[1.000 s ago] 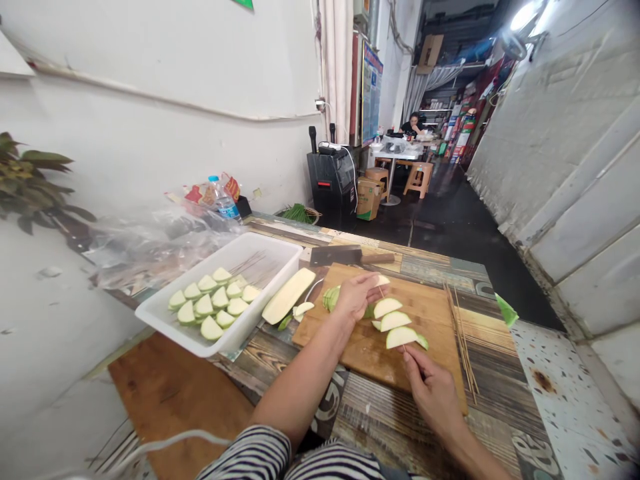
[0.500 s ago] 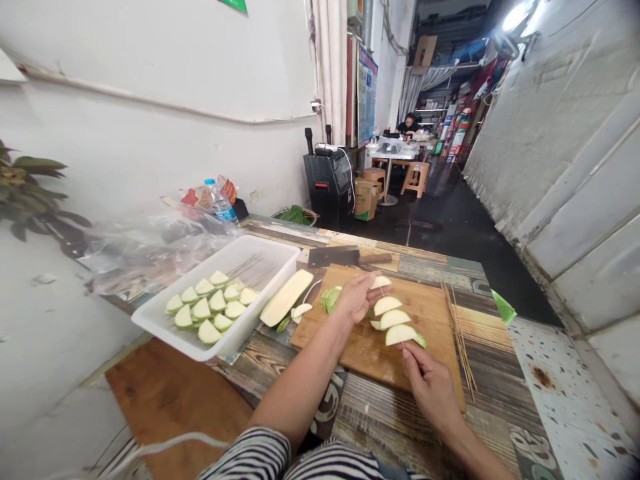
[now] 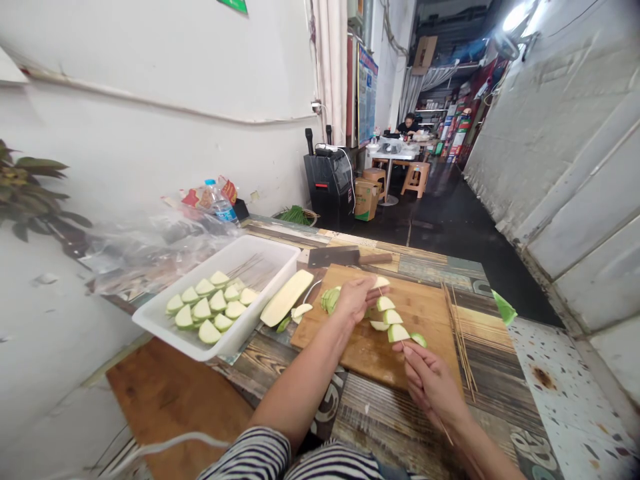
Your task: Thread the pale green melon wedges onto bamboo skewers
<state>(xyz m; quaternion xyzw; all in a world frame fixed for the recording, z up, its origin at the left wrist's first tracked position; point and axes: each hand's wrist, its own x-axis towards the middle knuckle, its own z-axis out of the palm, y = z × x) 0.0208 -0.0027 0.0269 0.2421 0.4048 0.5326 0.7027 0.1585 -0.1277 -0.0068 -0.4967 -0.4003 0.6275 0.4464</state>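
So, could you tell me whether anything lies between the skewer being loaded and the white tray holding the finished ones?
Yes. The skewer of slices is over the cutting board, held by the right hand and left hand. Between it and the white tray lie a stack of green slices and a long cut half.

Cleaver beyond the cutting board, water bottle near the wall, black speaker, potted plant.
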